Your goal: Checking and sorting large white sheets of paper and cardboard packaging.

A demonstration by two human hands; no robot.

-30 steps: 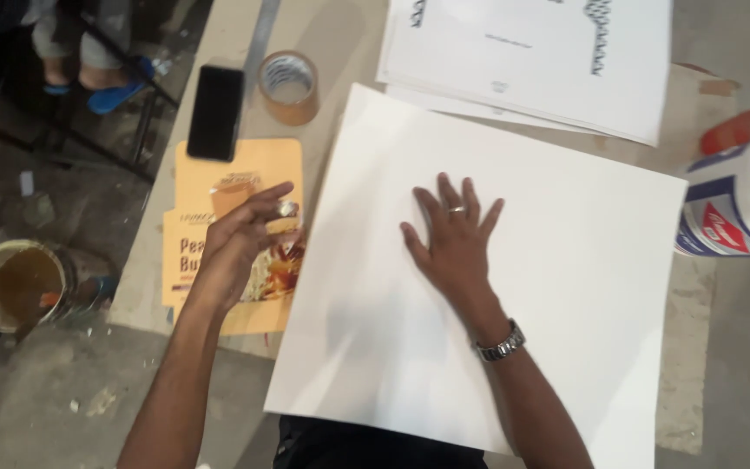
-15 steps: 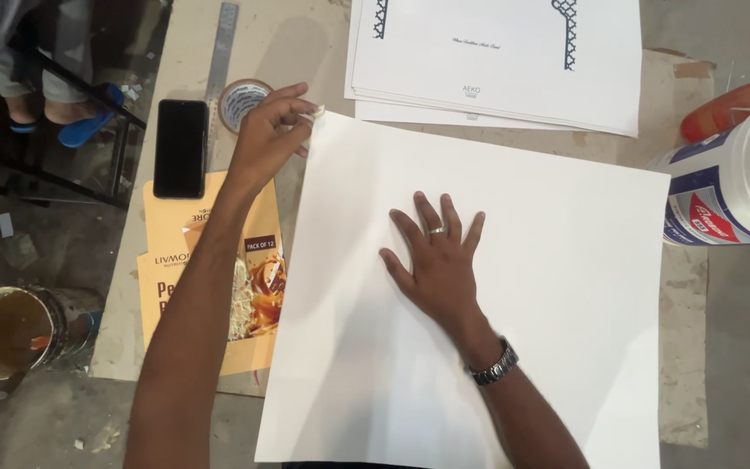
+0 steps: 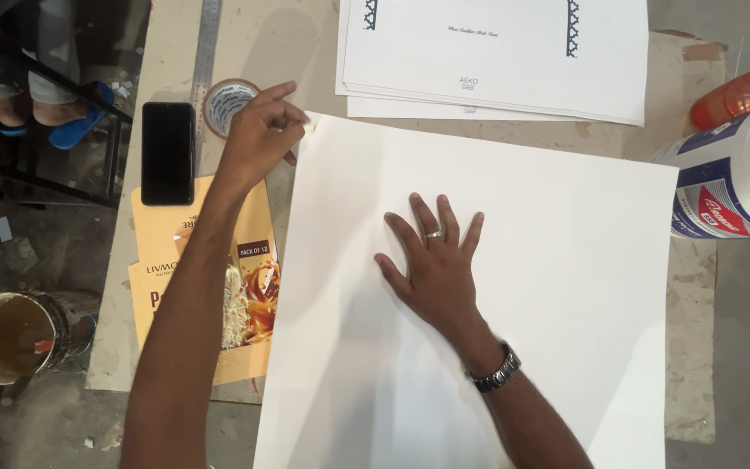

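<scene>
A large white sheet (image 3: 566,287) lies across the worktable. My right hand (image 3: 431,269) rests flat near its middle, fingers spread, with a ring on one finger and a metal watch on the wrist. At the sheet's far left corner, my left hand (image 3: 258,135) pinches a small pale wad (image 3: 307,127) between thumb and fingertips, touching the sheet's edge. What the wad is made of is too small to tell.
Left of the sheet lie an orange printed packet (image 3: 253,287), a black phone (image 3: 167,153), a tape roll (image 3: 223,102) and a metal ruler (image 3: 206,43). Printed sheets (image 3: 496,52) are stacked at the back. A white tub (image 3: 740,187) stands right; a bucket (image 3: 6,339) is on the floor.
My left hand has moved from over the orange packet up to the sheet's far left corner. My right hand has stayed flat on the sheet.
</scene>
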